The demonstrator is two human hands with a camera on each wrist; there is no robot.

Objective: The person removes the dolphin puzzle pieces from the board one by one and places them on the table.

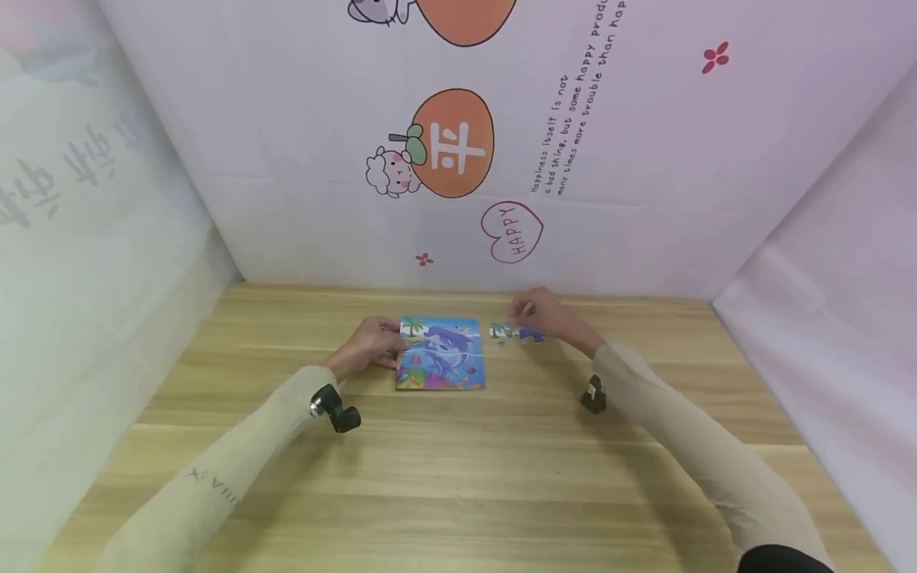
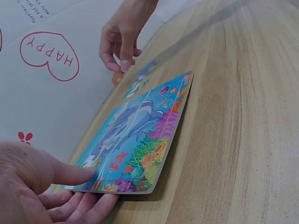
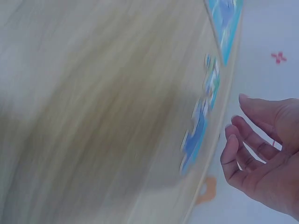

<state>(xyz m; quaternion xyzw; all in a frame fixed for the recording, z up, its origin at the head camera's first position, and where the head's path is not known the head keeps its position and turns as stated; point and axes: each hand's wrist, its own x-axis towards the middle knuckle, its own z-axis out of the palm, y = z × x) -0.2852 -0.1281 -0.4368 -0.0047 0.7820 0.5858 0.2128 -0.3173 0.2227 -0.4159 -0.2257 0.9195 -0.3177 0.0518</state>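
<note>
My left hand grips the left edge of a jigsaw puzzle board with a dolphin picture. In the left wrist view its thumb lies on top and the other fingers reach beneath. To the right of the board, two joined-looking rows of loose puzzle pieces, one with a palm tree and one with dark blue, lie on the table. My right hand hovers just beyond these pieces. The right wrist view shows its fingers loosely bent, thumb apart, nothing between them.
The wooden table meets a printed white cloth wall right behind the board and pieces. More white cloth closes off the sides. A small orange shape shows at the table's far edge.
</note>
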